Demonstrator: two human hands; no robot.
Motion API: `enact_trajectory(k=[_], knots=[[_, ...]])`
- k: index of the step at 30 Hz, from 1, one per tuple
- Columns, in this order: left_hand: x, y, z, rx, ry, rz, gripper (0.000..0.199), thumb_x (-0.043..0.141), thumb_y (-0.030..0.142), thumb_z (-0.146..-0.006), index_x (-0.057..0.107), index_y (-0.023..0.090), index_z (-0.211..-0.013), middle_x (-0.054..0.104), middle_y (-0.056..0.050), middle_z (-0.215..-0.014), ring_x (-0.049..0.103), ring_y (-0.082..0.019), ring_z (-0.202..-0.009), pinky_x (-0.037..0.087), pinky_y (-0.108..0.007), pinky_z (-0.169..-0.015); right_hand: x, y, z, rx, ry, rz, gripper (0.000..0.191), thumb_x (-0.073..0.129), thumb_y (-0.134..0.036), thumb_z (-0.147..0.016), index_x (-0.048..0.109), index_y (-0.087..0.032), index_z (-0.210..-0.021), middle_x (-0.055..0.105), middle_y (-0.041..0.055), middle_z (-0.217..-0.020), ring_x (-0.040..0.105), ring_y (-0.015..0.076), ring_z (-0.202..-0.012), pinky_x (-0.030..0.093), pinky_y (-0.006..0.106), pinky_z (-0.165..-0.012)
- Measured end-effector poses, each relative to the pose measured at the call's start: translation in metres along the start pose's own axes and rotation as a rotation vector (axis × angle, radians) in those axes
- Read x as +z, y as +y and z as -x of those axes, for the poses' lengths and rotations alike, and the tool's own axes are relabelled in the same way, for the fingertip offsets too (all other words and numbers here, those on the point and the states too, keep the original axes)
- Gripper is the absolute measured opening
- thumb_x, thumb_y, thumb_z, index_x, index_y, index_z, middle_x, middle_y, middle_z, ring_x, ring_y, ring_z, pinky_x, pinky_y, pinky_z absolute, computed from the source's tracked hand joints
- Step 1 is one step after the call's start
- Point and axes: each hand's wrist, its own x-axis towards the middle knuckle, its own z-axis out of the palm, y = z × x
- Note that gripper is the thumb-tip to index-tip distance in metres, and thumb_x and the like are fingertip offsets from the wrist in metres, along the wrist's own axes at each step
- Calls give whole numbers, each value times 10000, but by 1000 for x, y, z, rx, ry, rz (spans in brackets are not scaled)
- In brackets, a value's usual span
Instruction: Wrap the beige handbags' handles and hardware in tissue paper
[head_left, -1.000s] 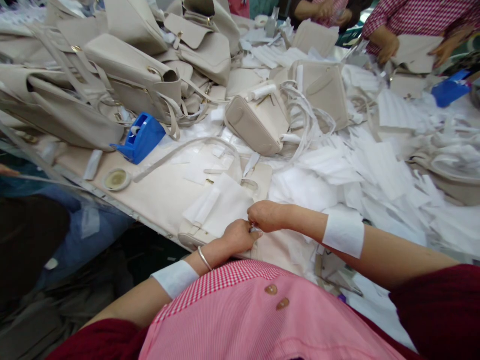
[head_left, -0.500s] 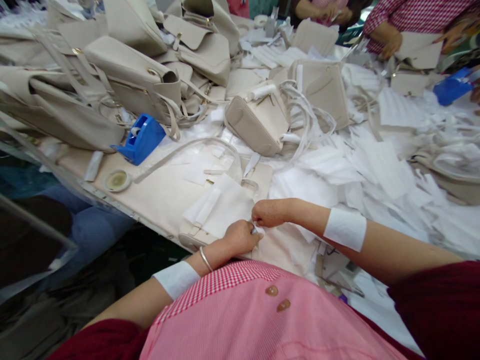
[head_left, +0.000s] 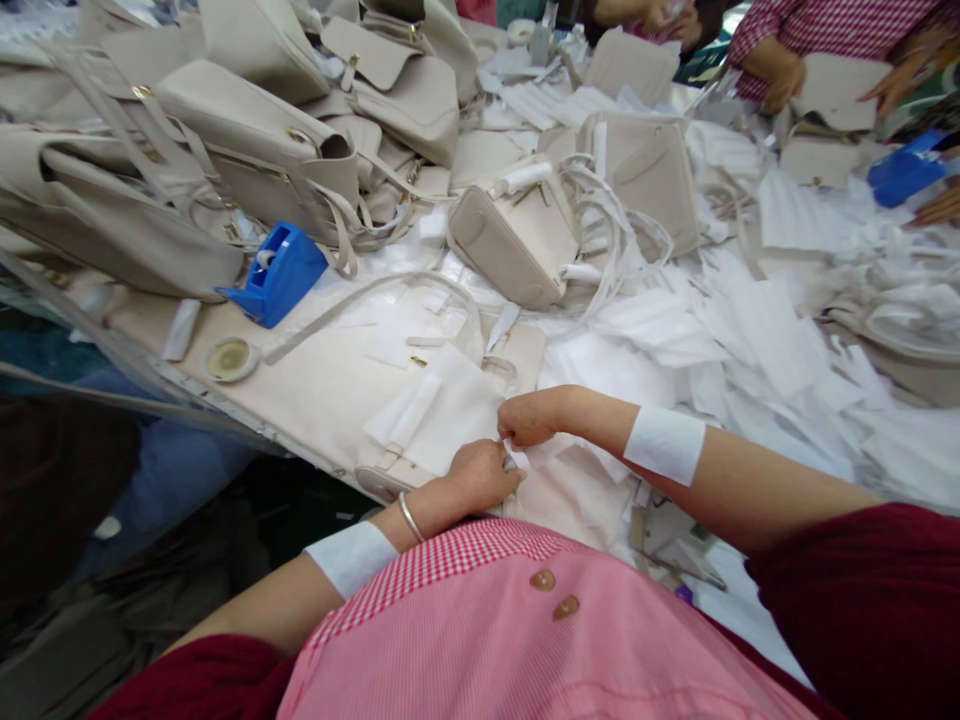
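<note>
At near edge of surface [head_left: 307, 400]: left hand [head_left: 480, 474], narrow grip, holds white slip [head_left: 517, 458]; right hand [head_left: 531, 415] curls beside, grip too hidden to tell; white sheet [head_left: 461, 405] on beige bag [head_left: 381, 482].

The person wears a pink, finely striped apron [head_left: 517, 650] with a red-and-white checked panel [head_left: 442, 560] and two brown, rounded spots [head_left: 542, 579], dark red sleeves [head_left: 862, 590], plain white forearm bands [head_left: 664, 443], and a smooth silver bangle [head_left: 409, 517] at the left wrist [head_left: 431, 508].

Blue tape dispenser [head_left: 291, 275] near a pale round dish [head_left: 231, 359]; second blue dispenser [head_left: 902, 174], far right
</note>
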Motion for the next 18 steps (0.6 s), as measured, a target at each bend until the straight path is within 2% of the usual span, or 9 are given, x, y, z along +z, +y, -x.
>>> enact_trajectory(k=[4, 8, 14, 18], knots=[[1, -1, 0, -4, -2, 17, 342, 600, 484, -770, 714, 179, -872, 708, -88, -778, 645, -227, -717, 395, -288, -605, 0, -3, 1, -36, 5, 92, 279, 609, -169, -769, 765, -111, -993, 755, 114, -881, 606, 178, -679, 382, 276, -615], [2, -3, -1, -13, -5, 47, 351, 612, 493, -753, 720, 175, -853, 708, -82, -752, 636, -219, -668, 376, -284, -562, 9, -4, 3, -31, 50, 135, 275, 585, -185, -797, 759, -111, -997, 749, 137, -898, 638, 202, -735, 391, 284, -636], [0, -4, -2, -26, 4, 88, 345, 588, 480, -773, 739, 172, -817, 708, -83, -709, 621, -206, -622, 355, -280, -534, 35, -15, 16, 25, 276, 185, 195, 584, -201, -812, 743, -147, -911, 719, 113, -882, 651, 219, -778, 386, 281, -618], [-3, -3, -1, -4, 12, 111, 315, 580, 447, -793, 747, 180, -801, 714, -84, -728, 625, -207, -657, 376, -286, -580, 54, -14, 28, -47, 397, 174, 153, 578, -137, -811, 698, -158, -905, 657, 72, -829, 597, 181, -746, 355, 275, -615]])
